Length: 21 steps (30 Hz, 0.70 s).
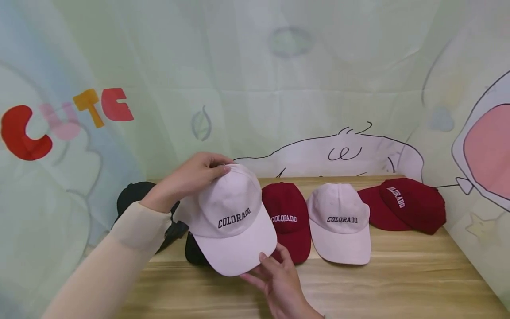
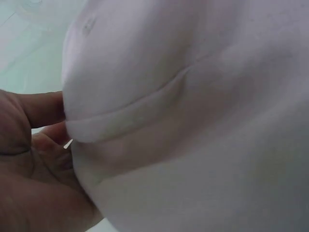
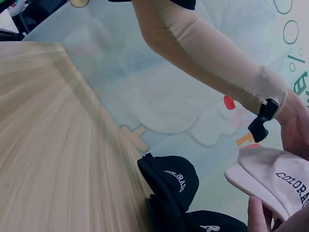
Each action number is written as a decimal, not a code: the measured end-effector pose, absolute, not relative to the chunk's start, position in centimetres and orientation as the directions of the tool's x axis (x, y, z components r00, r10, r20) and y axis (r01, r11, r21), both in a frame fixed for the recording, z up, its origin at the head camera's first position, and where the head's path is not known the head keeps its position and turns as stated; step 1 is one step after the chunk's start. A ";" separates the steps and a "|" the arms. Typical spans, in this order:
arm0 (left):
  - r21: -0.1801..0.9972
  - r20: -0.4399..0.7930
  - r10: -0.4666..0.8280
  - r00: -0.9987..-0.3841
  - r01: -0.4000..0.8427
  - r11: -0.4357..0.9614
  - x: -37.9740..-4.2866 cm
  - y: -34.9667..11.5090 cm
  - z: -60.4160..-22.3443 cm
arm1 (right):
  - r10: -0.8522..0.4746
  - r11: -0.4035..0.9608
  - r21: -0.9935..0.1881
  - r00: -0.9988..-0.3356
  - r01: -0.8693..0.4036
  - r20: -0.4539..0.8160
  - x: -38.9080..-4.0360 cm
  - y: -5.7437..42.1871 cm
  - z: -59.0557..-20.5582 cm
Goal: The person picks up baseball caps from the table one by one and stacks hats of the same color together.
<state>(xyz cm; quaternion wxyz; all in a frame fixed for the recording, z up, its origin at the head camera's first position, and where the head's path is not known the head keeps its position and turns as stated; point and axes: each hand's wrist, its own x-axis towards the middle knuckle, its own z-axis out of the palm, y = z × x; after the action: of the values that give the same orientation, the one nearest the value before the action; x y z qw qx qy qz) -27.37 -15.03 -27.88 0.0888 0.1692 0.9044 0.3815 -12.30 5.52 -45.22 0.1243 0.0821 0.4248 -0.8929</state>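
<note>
The left hand (image 1: 201,175) pinches the top of the white cap (image 1: 229,199) between thumb and fingers; the cap is held above the table (image 1: 358,292), left of the nearer red cap (image 1: 286,206). The right hand (image 1: 283,283) pinches the brim's edge, thumb uppermost. Expect low weight, a soft crown that dents easily and a stiffer brim; grip the brim, steadying the crown lightly.
</note>
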 end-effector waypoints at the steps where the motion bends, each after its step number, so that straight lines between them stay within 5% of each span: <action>1: 0.723 -0.032 0.384 -0.923 0.244 0.646 -27.5 -14.6 -27.9 | -0.141 -0.612 -0.737 -0.957 0.286 -0.255 -12.2 5.6 -45.2; 21: 0.714 0.020 0.590 -0.807 0.425 0.557 -29.4 -5.8 -26.8 | 0.072 -0.650 -0.742 -0.958 0.165 -0.276 -10.9 9.7 -45.2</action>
<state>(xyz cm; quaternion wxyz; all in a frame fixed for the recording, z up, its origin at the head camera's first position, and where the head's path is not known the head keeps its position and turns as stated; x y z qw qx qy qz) -29.37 -5.83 -26.85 0.1113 0.2900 0.8752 0.3708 -10.92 9.69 -45.16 0.0258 0.1419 0.4177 -0.8970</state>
